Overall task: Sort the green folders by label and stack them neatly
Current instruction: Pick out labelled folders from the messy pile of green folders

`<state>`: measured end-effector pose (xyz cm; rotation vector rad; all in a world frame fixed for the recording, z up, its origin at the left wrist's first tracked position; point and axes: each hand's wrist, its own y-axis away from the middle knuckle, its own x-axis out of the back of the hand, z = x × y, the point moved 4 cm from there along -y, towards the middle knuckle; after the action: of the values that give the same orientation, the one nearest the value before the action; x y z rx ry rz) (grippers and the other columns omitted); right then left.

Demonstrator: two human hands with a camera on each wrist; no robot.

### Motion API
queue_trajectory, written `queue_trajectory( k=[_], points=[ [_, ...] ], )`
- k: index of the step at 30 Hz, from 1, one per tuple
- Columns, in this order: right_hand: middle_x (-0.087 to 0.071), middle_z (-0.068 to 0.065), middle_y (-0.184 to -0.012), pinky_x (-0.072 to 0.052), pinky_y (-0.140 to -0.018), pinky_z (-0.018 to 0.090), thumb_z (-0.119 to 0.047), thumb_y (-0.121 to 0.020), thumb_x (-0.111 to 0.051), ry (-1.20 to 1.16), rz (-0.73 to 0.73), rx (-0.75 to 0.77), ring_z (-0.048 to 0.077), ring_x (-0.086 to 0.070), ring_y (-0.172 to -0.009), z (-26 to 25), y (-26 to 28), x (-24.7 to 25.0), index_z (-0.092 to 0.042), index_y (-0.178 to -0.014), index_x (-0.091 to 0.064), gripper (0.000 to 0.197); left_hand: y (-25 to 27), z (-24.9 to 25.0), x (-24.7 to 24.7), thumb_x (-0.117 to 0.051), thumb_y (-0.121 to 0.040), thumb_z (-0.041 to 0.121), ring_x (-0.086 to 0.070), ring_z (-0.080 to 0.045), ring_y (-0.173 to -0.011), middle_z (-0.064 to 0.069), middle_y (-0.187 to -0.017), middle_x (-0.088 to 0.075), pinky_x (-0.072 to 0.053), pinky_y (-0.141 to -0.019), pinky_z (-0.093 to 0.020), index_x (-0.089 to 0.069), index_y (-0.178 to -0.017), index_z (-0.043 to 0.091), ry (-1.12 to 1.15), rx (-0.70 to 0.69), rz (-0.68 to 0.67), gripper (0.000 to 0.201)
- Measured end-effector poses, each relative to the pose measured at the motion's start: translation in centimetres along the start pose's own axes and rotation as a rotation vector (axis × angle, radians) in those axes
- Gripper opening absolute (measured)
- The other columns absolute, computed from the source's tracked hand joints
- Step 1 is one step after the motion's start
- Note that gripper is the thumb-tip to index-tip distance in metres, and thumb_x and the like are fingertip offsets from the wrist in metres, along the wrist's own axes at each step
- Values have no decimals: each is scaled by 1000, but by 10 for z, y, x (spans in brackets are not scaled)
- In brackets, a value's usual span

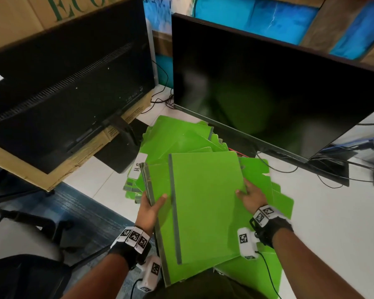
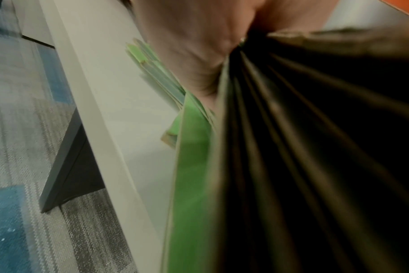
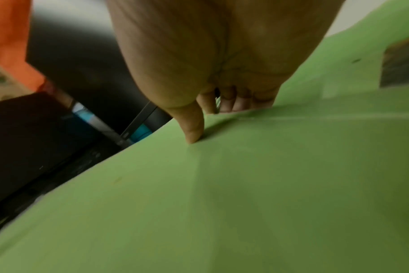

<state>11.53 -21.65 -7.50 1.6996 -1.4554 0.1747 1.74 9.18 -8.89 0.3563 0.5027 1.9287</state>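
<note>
I hold a stack of green folders (image 1: 181, 244) above the desk edge. My left hand (image 1: 152, 205) grips its left edge by the grey spines, thumb on top; the left wrist view shows the stacked edges (image 2: 280, 147) fanned against my palm. A top green folder (image 1: 205, 197) lies on that stack, and my right hand (image 1: 247, 194) pinches its right edge, thumb (image 3: 194, 131) pressed on the cover (image 3: 222, 203), fingers curled beneath. More green folders (image 1: 181, 134) lie scattered on the desk beyond. One carries a white label (image 1: 137, 167).
A dark monitor (image 1: 268, 83) stands right behind the pile, cables (image 1: 333, 169) trailing under it. Another monitor (image 1: 63, 83) sits back-facing on a cardboard box (image 1: 73, 169) at left. White desk (image 1: 333, 223) stretches right. An office chair (image 1: 20, 223) and carpet (image 2: 12, 166) are lower left.
</note>
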Motion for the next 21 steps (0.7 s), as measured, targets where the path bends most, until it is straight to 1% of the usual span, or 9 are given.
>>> queue_trajectory(
  k=[1, 2, 4, 8, 12, 14, 17, 19, 21],
  points=[
    [-45, 5, -146, -34, -107, 37, -25, -91, -61, 34, -21, 14, 27, -44, -132, -1, 2, -11, -25, -146, -36, 61, 2, 3, -2, -77, -69, 57, -61, -25, -116, -5, -128, -63, -47, -102, -48, -44, -137, 18, -49, -25, -14, 84],
    [-43, 6, -147, -33, -108, 37, -25, -91, -60, 67, -32, 28, 27, -42, -134, -2, 3, -20, -23, -147, -35, 62, 3, 6, -3, -77, -64, 64, -60, -22, -117, -3, -128, -62, -46, -103, -47, -44, -137, 19, -86, -59, -24, 92],
    [-37, 7, -151, -29, -112, 38, -23, -92, -60, 74, -20, 19, 29, -35, -138, -5, 4, -31, -18, -149, -31, 64, 5, 10, -3, -77, -73, 49, -59, -21, -117, -1, -127, -62, -45, -104, -45, -42, -137, 18, -135, -87, -12, 80],
    [-46, 6, -145, -36, -108, 40, -20, -88, -65, -42, -15, 15, 27, -43, -133, -1, 0, -24, -23, -145, -38, 63, 6, 11, -2, -73, -85, 26, -56, -22, -121, -1, -129, -59, -42, -108, -47, -42, -134, 18, -165, -123, 5, 59],
    [-32, -4, -153, -25, -112, 41, -30, -88, -65, -188, -112, 62, 24, -31, -140, -3, 10, -18, -31, -149, -27, 72, 12, 19, -10, -77, -80, 26, -52, -18, -124, 3, -133, -55, -38, -110, -41, -36, -141, 20, -137, -156, -27, 74],
    [-27, -4, -155, -23, -112, 42, -36, -89, -63, -321, -66, 72, 24, -27, -142, -8, 21, -17, -31, -149, -27, 70, 16, 24, -15, -79, -79, 24, -50, -15, -124, 7, -134, -52, -35, -112, -39, -33, -144, 19, -132, -165, -55, 80],
    [-40, 0, -145, -29, -105, 39, -33, -92, -57, -492, 50, 72, 20, -40, -129, -7, 37, -1, -22, -144, -39, 56, 25, 41, -25, -75, -82, 11, -57, -12, -111, 10, -120, -58, -42, -105, -39, -39, -130, 27, -92, -190, -110, 62],
    [-50, 1, -128, -31, -99, 32, -29, -92, -57, -563, 4, 30, 14, -44, -114, 4, 44, 7, -15, -136, -48, 47, 31, 51, -38, -76, -80, 14, -54, -6, -110, 11, -120, -56, -41, -102, -35, -37, -130, 29, -84, -212, -174, 65],
    [-56, -2, -122, -33, -100, 30, -40, -83, -68, -653, -9, -15, 14, -49, -111, 20, 50, 17, -21, -122, -58, 45, 34, 59, -57, -76, -76, 20, -52, -1, -111, 14, -121, -54, -39, -102, -33, -36, -132, 29, -105, -227, -250, 69]
  ],
)
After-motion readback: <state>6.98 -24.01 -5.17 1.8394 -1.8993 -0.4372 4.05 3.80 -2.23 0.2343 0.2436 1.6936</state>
